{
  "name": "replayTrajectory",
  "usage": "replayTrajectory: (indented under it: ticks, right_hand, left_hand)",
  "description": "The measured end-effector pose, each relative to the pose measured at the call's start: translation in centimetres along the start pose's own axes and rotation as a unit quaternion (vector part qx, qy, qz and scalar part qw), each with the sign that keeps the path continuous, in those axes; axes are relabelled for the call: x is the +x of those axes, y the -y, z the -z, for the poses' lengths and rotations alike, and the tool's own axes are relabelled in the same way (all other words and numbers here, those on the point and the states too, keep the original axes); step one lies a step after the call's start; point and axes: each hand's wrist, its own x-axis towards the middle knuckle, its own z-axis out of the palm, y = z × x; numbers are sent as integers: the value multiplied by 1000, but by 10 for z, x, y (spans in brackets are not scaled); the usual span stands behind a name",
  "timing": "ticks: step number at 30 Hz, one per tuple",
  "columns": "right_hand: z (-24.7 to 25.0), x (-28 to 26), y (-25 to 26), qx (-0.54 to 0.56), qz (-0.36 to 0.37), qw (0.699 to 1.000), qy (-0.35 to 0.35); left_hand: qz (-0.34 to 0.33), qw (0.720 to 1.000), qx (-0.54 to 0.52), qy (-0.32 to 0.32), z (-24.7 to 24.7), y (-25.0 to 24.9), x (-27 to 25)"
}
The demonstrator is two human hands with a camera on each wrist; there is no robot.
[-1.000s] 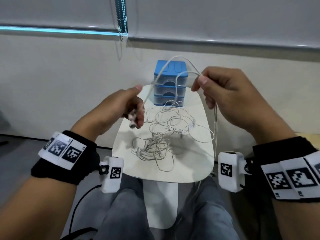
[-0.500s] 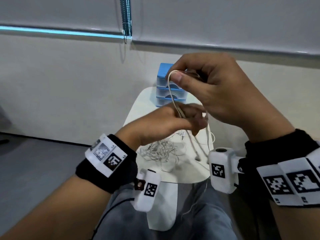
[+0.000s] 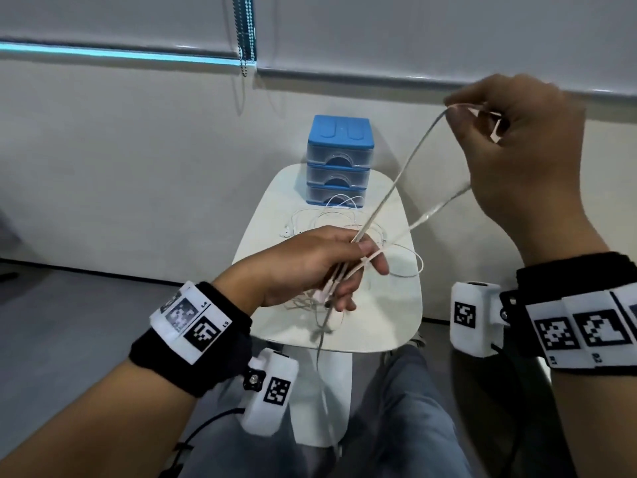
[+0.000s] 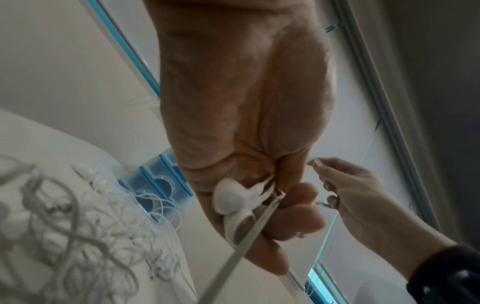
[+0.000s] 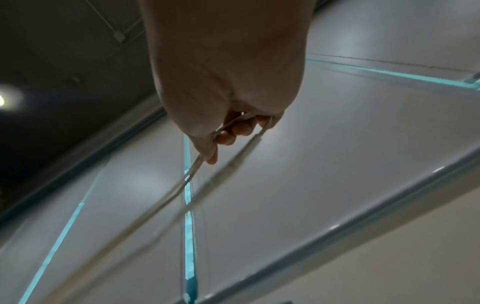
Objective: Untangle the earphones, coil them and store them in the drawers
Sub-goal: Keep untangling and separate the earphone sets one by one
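Note:
A white earphone cable (image 3: 396,174) runs taut between my two hands above the small white table (image 3: 396,322). My left hand (image 3: 331,267) grips its earbud end; the earbuds (image 4: 231,199) lie pressed in the curled fingers in the left wrist view, and a loose end hangs below. My right hand (image 3: 489,132) is raised at the upper right and pinches the doubled cable (image 5: 192,170) at its bend. A tangle of more white earphones (image 3: 331,222) lies on the table under my left hand. The blue drawer unit (image 3: 339,160) stands at the table's far edge, drawers closed.
The table is narrow, with my knees (image 3: 396,426) right beneath its near edge. A wall and window blinds with a bead chain (image 3: 246,46) rise behind the drawers. Grey floor (image 3: 69,322) lies to the left.
My right hand has swung up and to the right, drawing the cable out long. My left hand has dropped lower over the tangle, still holding the earbud end.

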Motion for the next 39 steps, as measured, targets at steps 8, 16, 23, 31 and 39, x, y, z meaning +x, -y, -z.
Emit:
replayTrajectory:
  ticks: [8, 16, 23, 31, 39]
  right_hand:
    - [-18, -19, -33, 238, -266, 931, -70]
    - [-17, -39, -25, 292, -350, 869, 192]
    - [-26, -41, -24, -134, -202, 940, 240]
    - [-21, -38, -23, -168, -285, 874, 357]
    - [1, -28, -9, -71, -292, 808, 508]
  left_hand:
    - [-14, 996, 23, -89, 32, -32, -10]
    - [-8, 985, 85, -149, 76, -59, -23]
    - [58, 969, 181, -157, 91, -65, -33]
    - [108, 946, 278, -126, 81, -68, -30]
    - [-13, 951, 265, -159, 74, -101, -29]
